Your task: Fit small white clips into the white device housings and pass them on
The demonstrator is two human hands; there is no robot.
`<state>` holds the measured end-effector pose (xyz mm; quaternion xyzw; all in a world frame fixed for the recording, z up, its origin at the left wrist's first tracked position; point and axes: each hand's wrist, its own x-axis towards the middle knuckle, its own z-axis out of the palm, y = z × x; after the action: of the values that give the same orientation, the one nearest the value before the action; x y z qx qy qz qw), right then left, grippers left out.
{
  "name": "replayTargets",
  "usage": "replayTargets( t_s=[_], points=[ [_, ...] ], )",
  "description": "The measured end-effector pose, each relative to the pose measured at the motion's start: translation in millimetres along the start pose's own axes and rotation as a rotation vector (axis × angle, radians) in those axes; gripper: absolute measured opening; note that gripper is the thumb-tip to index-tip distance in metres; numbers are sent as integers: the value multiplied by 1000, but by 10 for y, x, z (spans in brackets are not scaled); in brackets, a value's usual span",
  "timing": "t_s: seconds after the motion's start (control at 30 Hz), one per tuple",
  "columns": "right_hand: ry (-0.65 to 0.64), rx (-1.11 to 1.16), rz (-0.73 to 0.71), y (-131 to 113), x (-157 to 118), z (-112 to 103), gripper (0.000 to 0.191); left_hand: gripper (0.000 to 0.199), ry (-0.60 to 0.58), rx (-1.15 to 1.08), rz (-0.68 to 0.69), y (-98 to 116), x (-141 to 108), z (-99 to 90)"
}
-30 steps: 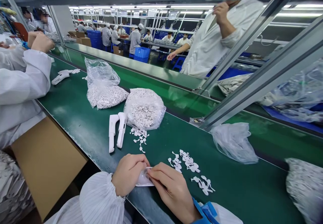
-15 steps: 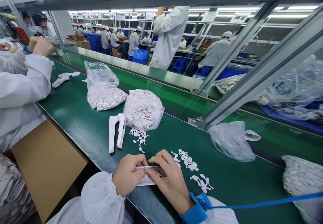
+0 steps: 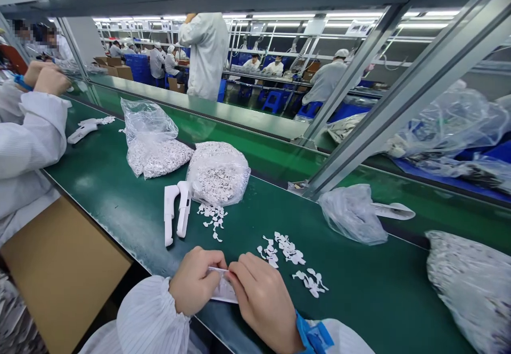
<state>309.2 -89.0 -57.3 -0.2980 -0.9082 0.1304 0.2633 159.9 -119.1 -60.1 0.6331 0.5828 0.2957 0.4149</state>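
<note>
Near the table's front edge, my left hand (image 3: 196,279) is closed around one end of a white plastic shell (image 3: 224,290). My right hand (image 3: 261,295), a blue band at its wrist, bends over the other end with thumb and fingers pressed to its upper edge; much of the shell is hidden under it. To the right of my hands lie loose small white pieces (image 3: 289,247) in clusters, and more small white pieces (image 3: 213,216) lie farther left. Beyond my left hand rest two white handle-shaped shells (image 3: 178,211) side by side.
Plastic bags of small white parts (image 3: 219,173) stand mid-table. A crumpled bag (image 3: 353,213) and a fuller bag (image 3: 471,285) lie to the right. A slanted metal post (image 3: 383,104) rises behind. A cardboard box (image 3: 64,269) and a co-worker's sleeves (image 3: 34,125) are at left.
My right hand has closed in over the shell, its fingers now nearer my left hand and covering the shell's right part. The view has shifted a little right. A standing person behind has moved left.
</note>
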Motion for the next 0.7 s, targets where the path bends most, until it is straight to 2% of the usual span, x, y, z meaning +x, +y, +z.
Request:
replayTargets(
  t_s=[0.13, 0.27, 0.37, 0.53, 0.7],
  points=[
    [-126, 73, -25, 212, 117, -243, 41, 17, -79, -38, -12, 12, -42, 4],
    [-16, -47, 188, 643, 166, -467, 34, 23, -122, -39, -26, 27, -52, -1],
    [-7, -125, 258, 852, 115, -480, 27, 24, -121, -30, -25, 35, -50, -4],
    [-113, -123, 227, 894, 75, -398, 16, 26, -127, -34, -2, 30, -47, -6],
    [-166, -63, 150, 852, 117, -409, 16, 25, -125, -38, 19, 5, -48, 2]
  ],
)
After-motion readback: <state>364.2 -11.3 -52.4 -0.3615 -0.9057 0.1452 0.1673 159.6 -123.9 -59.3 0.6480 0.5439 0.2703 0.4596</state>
